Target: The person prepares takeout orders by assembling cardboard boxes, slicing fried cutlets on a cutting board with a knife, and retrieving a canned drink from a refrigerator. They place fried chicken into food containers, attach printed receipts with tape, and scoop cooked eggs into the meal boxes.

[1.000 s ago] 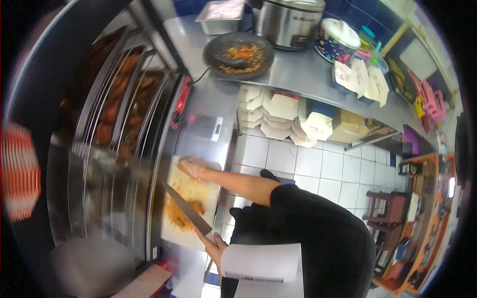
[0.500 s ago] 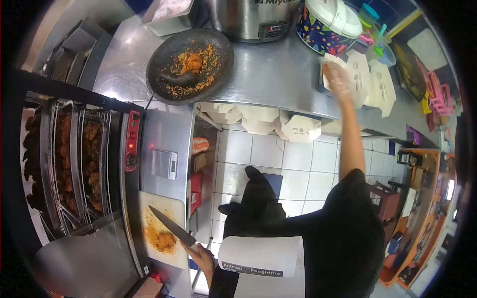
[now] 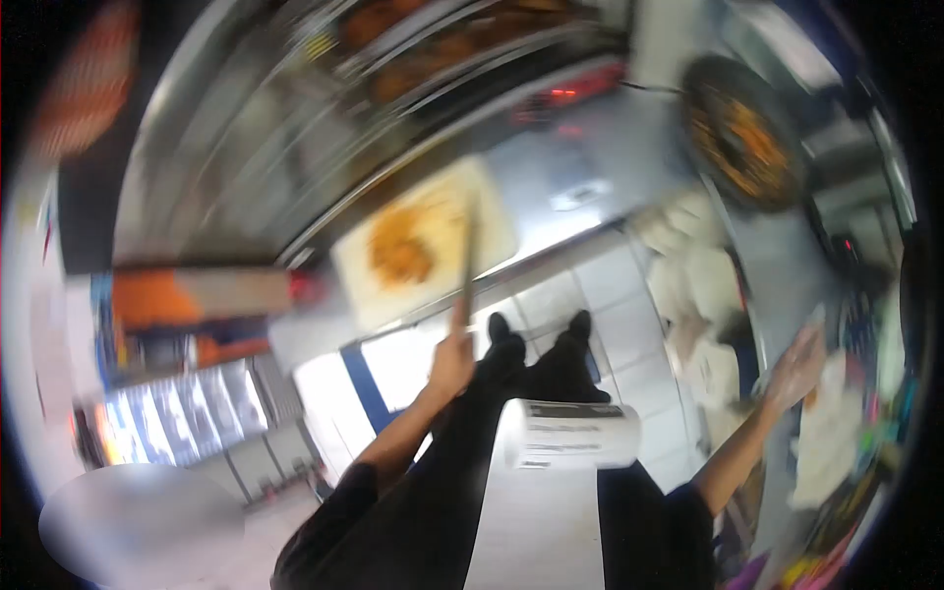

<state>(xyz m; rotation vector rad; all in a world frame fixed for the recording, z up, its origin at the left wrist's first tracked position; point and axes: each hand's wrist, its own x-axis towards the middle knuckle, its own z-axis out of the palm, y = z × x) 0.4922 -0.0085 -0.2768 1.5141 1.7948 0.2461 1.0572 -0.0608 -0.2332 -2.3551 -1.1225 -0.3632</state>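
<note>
My left hand [image 3: 452,362] is closed around the handle of a kitchen knife [image 3: 471,236]. The blade points away from me over the right part of a pale cutting board [image 3: 487,187]. Chopped orange-brown crumbly food [image 3: 400,246] lies on the board, left of the blade. My right hand [image 3: 796,366], in a clear plastic glove, is over the counter at the right, near white paper boxes [image 3: 831,442]. Its fingers look stretched out and blurred, with nothing visible in them. A small brown patch shows by the boxes; I cannot make out what it is.
A dark stone mortar [image 3: 742,138] with orange crumbs stands on the counter at upper right. A small scale [image 3: 580,195] is beyond the board. More white boxes [image 3: 703,285] sit under the counter. A heated cabinet [image 3: 433,69] with fried food is at the top. A paper roll [image 3: 570,433] hangs before me.
The view has swung left, bringing the board and knife toward the middle. My right hand has come away from the open box it was reaching into. The knife stays in my left hand.
</note>
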